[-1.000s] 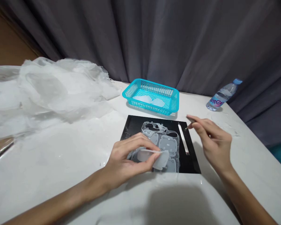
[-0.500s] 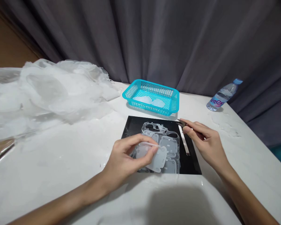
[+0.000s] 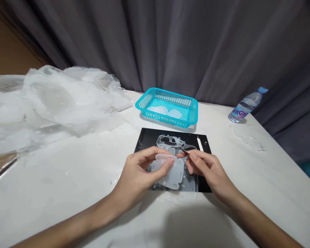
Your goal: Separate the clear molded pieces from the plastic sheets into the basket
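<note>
My left hand pinches a small translucent silicone piece and holds it just above a black mat. My right hand is closed on a thin dark pointed tool whose tip rests near the top edge of that piece. On the mat lies a translucent silicone sheet with cut-out shapes. A flat white strip lies on the mat's right side, partly hidden by my right hand.
A turquoise plastic basket holding translucent pieces stands behind the mat. A heap of clear plastic film covers the table's left. A water bottle lies at the far right by the grey curtain. Scraps lie right of the mat.
My right hand has moved left from the mat's right edge to the piece, carrying the tool. My left hand has turned the piece flatter towards me.
</note>
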Demonstrator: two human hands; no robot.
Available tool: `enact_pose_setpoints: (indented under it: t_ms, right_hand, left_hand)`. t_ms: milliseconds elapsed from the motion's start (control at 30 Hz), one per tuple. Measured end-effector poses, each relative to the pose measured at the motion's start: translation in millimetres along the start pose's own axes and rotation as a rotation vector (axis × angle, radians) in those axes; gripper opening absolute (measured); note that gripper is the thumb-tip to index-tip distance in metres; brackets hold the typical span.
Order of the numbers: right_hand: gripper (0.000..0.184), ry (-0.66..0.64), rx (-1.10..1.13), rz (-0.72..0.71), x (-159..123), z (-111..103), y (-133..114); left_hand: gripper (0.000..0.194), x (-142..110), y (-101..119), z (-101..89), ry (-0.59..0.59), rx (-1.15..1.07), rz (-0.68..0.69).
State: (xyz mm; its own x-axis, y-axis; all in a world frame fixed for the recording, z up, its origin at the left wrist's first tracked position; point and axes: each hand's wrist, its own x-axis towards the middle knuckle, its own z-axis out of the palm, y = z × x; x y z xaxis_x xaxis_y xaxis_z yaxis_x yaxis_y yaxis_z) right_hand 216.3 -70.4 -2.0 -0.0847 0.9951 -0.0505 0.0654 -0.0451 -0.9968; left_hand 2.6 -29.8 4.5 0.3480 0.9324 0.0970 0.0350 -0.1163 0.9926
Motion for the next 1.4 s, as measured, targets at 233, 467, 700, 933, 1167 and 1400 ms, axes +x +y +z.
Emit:
enact_pose_setpoints:
  t_ms: [233,467,700,933,1167,1400]
  right_hand:
    - [0.039,-0.007,-0.038,-0.050,1.3,-6.7,-1.1]
    - [0.027,-0.022,-0.184,-0.118,0.9,-13.7,-1.3]
    - [0.025,-0.035,-0.328,-0.242,-1.1,-16.6,-1.8]
    - [0.025,-0.044,-0.372,-0.285,-2.7,-17.9,1.5]
    - [0.024,-0.031,-0.388,-0.308,-2.3,-15.0,-0.3]
    - [0.026,-0.036,-0.420,-0.315,-2.7,-15.6,-0.9]
  left_hand:
    - [0.004,-0.2,-2.8,-1.7,-0.012,0.020,0.007]
    - [0.005,1.5,-5.7,-3.7,-0.023,0.136,0.037]
    - [0.007,-1.2,-4.3,-4.2,-0.025,0.305,0.148]
    - [0.009,-2.6,-3.6,-4.3,-0.007,0.371,0.244]
    - [0.012,-2.6,-3.1,-3.4,0.018,0.387,0.321]
    - [0.010,-3.8,0.1,-3.3,0.010,0.386,0.319]
